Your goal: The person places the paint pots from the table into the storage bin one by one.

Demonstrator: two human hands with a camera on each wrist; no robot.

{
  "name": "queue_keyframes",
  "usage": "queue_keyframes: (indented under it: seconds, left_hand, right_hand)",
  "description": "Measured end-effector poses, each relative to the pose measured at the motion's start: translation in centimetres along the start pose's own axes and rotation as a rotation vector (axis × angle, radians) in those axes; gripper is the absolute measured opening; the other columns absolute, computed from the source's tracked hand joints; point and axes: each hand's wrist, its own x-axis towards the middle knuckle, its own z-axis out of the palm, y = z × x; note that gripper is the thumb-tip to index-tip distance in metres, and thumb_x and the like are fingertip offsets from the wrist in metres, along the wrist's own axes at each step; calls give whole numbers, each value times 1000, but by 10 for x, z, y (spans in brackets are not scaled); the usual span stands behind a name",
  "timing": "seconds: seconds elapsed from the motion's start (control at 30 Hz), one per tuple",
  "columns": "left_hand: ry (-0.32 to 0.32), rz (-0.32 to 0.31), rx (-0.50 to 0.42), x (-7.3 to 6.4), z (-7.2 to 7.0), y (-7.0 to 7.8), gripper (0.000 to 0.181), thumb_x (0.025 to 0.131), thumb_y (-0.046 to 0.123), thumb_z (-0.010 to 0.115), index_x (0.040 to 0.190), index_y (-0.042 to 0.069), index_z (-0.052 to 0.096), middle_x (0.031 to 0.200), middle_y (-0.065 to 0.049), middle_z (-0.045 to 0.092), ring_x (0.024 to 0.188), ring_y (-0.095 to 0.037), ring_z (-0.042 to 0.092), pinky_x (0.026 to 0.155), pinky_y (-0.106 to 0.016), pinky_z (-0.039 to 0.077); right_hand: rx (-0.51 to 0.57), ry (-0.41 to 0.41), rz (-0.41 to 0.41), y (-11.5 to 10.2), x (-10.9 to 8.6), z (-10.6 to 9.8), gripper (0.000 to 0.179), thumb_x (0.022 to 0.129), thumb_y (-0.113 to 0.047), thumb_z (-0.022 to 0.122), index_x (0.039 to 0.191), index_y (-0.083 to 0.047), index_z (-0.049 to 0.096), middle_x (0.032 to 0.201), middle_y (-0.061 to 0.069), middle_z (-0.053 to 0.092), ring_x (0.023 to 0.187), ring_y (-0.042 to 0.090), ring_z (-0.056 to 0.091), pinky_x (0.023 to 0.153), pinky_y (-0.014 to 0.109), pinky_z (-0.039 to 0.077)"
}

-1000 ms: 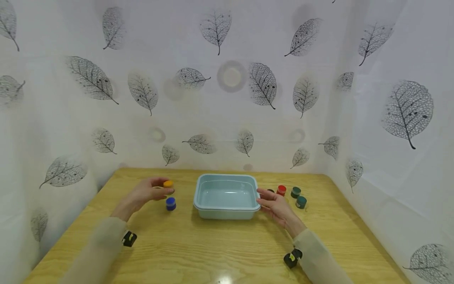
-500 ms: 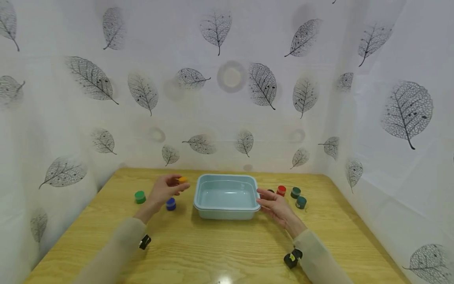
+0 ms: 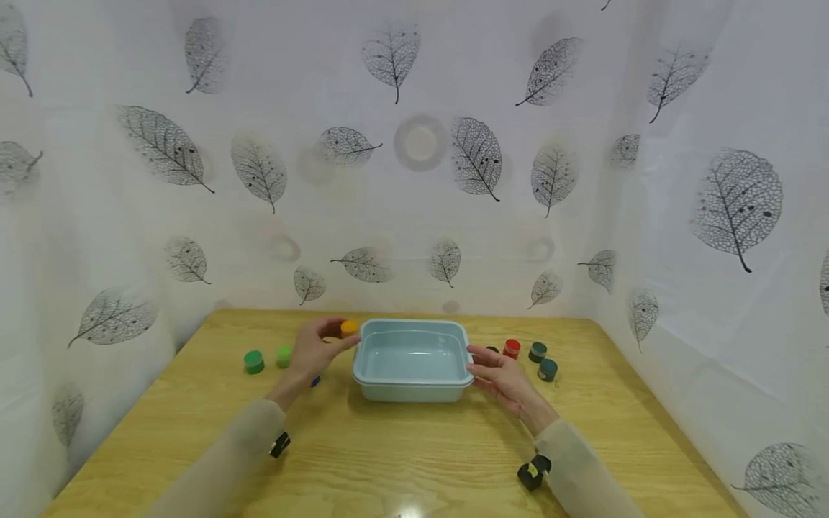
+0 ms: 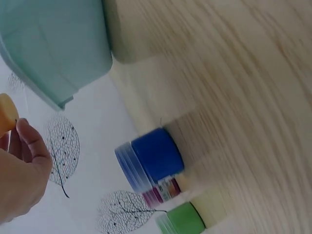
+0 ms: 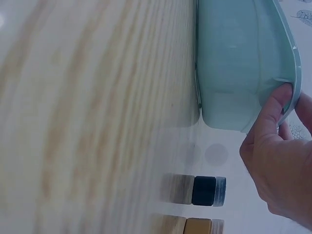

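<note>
A pale blue tub (image 3: 413, 392) stands near the back edge of the table (image 3: 414, 453), open wood before it. The left hand (image 3: 314, 352) pinches an orange jar (image 3: 350, 329) beside its left rim; fingers curled, the right hand (image 3: 508, 381) grips the right. The left wrist view alone reveals a magenta jar (image 4: 163, 191) behind a blue jar (image 4: 158, 153).

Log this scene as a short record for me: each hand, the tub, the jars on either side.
Left hand: pinches orange jar near left end of pale blue tub
Right hand: grips the tub's right rim
Tub: opening up, on wooden table
Left-side jars: green jar, light green jar, blue jar, magenta jar (partly hidden)
Right-side jars: red jar, dark green jar, teal jar, mostly hidden dark jar
</note>
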Motion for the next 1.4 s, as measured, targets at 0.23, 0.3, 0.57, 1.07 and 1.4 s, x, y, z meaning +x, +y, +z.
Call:
queue_keyframes:
  seconds: [0.23, 0.3, 0.57, 1.07, 1.4]
  left_hand:
    - [-16, -1, -62, -1, 17, 12, 44, 83, 24, 80, 122, 11, 64, 117, -6, 67, 108, -21, 60, 84, -28, 51]
    - [-16, 7, -78, 0, 22, 16, 42, 83, 21, 79, 121, 10, 65, 117, -7, 67, 107, -22, 60, 83, -28, 51]
    - [-59, 39, -120, 4, 42, 22, 43, 82, 21, 80, 120, 11, 65, 115, -4, 68, 106, -20, 63, 86, -31, 54]
    - [-94, 6, -168, 12, 76, 37, 38, 77, 15, 83, 112, 12, 69, 108, -4, 70, 98, -20, 65, 86, -35, 56]
    - [-173, -78, -196, 18, 93, 46, 37, 76, 8, 83, 110, 5, 68, 105, -9, 71, 93, -19, 65, 83, -32, 57]
  right_hand:
    - [17, 3, 6, -1, -1, 0, 58, 93, -5, 64, 146, 0, 42, 143, 25, 44, 115, 25, 61, 87, 27, 57]
    - [18, 1, 7, -1, -1, 0, 58, 93, -5, 64, 146, 0, 42, 141, 24, 45, 114, 24, 61, 87, 27, 57]
    - [5, 2, 6, -2, -2, 2, 57, 94, -5, 63, 146, 1, 41, 142, 25, 45, 112, 23, 62, 88, 27, 56]
    - [5, -3, 0, 0, 1, 0, 58, 93, -6, 65, 146, -1, 43, 131, 13, 55, 103, 14, 65, 89, 29, 56]
    - [8, 17, 19, -1, 1, 2, 55, 94, -4, 64, 145, -2, 45, 136, 17, 52, 107, 17, 63, 88, 29, 57]
